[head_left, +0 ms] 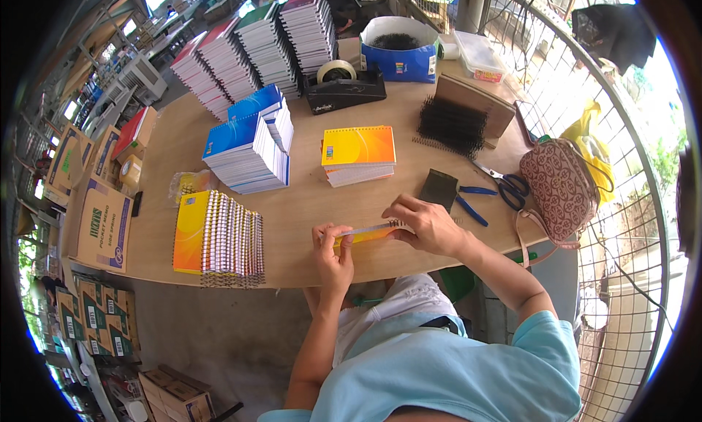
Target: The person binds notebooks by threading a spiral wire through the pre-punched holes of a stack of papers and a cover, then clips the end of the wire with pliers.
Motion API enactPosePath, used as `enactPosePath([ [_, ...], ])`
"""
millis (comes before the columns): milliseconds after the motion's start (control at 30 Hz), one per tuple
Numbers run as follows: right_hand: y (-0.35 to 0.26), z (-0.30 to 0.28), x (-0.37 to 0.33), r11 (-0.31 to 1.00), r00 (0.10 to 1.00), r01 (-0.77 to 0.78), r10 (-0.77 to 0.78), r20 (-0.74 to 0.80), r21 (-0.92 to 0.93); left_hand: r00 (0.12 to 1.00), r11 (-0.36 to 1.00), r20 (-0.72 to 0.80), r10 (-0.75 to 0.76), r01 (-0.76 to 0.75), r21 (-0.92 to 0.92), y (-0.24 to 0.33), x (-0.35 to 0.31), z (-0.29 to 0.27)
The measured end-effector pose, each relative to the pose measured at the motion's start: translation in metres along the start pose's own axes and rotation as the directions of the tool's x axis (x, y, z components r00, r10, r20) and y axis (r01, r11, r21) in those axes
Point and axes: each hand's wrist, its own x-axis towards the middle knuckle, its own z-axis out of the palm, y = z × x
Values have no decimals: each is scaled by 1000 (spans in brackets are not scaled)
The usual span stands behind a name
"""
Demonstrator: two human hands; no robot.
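Near the table's front edge, my left hand (334,256) pinches one end of a small yellow-orange notepad (371,233), its edge turned up toward me. At the other end, the fingers of my right hand (431,227) are closed round a dark spiral binding coil (395,222) along the notepad's edge. How far the coil runs through the holes is too small to tell. Left of my hands stands a row of yellow spiral notepads (191,232) with coils sticking out. A stack of yellow-orange notepads (358,146) lies beyond my hands.
Pliers (475,208), scissors (504,182) and a dark flat block (439,187) lie right of my hands. Black coils (451,122) lean against a wooden board (479,104). Blue notebooks (245,148), a tape dispenser (345,93), a blue tub (398,60) and a patterned bag (559,184) stand around.
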Motion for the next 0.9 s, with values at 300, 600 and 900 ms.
enactPosePath([
  [300, 33, -28, 3, 948, 992, -120, 102, -76, -294, 1000, 1000, 21, 4, -3, -6, -6, 0, -13],
  [600, 69, -63, 14, 891, 954, -205, 90, 286, 405, 996, 1000, 90, -24, 22, 16, 4, 8, -5],
  [900, 51, -40, 22, 402, 899, -273, -217, 380, 874, 985, 997, 157, 72, -72, -7, -2, 12, 7],
])
